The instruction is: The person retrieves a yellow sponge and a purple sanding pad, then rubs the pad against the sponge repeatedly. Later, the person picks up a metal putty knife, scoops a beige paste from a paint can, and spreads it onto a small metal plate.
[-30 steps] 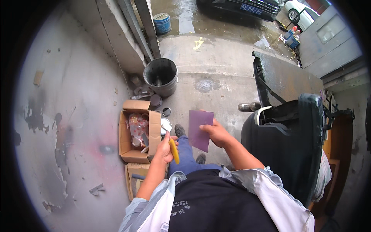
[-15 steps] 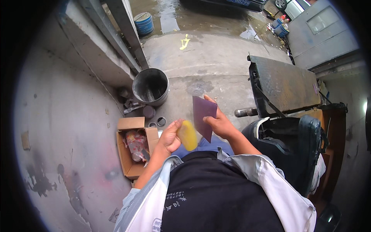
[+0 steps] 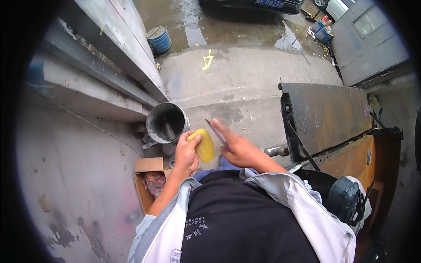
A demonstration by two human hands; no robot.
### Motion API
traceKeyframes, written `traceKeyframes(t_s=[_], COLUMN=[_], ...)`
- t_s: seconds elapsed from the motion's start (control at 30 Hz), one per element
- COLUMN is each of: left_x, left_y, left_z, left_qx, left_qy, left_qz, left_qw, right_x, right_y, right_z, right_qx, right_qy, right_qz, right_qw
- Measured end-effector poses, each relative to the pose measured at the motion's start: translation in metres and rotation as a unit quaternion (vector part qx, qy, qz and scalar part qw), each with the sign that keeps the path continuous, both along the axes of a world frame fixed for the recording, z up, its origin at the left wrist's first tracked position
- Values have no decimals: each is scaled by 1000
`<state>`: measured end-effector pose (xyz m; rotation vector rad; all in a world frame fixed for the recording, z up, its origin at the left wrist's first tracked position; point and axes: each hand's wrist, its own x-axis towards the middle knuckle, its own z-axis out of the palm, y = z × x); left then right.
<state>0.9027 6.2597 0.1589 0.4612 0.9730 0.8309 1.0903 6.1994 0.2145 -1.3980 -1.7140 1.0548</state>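
My left hand (image 3: 186, 153) is closed on the edge of a yellow oval pad (image 3: 205, 149), thumb on its near face. To the right of it, my right hand (image 3: 240, 151) grips a purple-brown sheet of sandpaper (image 3: 218, 134), seen nearly edge-on and partly covered by the fingers. Pad and sheet are a short gap apart, both in front of my chest over the concrete floor. The fingers of my right hand are slightly blurred.
A dark bucket (image 3: 167, 123) stands ahead on the left, with a cardboard box (image 3: 149, 165) of plastic-wrapped items below it. A worn metal panel (image 3: 326, 118) and a black container (image 3: 344, 199) are on the right. Farther off are a blue drum (image 3: 159, 40) and a dark car (image 3: 250, 8).
The sandpaper has turned from showing its broad face to nearly edge-on, and my right hand has shifted left toward the pad. The view has tilted, bringing the bucket lower.
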Motion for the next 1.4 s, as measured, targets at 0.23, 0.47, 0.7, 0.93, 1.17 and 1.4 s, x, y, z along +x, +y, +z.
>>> traceKeyframes(t_s=[0.23,0.47,0.7,0.93,1.17,1.4], left_x=[70,112,132,138,147,155], left_y=[44,108,154,251,298,344], left_z=[1,44,55,55,61,45], left_qx=[148,89,27,31,-6,8], left_qy=[128,17,-179,-120,-166,-167], left_qz=[-43,-21,-49,-44,-63,-81], left_qw=[980,996,982,991,984,983], right_x=[33,61,84,74,82,79], right_y=[72,107,180,252,299,300], right_z=[-28,-3,15,11,27,31], right_qx=[91,167,173,189,178,226], right_qy=[-71,-69,-128,-141,-162,-159], right_qz=[13,-23,-22,-69,-102,-100], right_qw=[993,983,976,969,965,956])
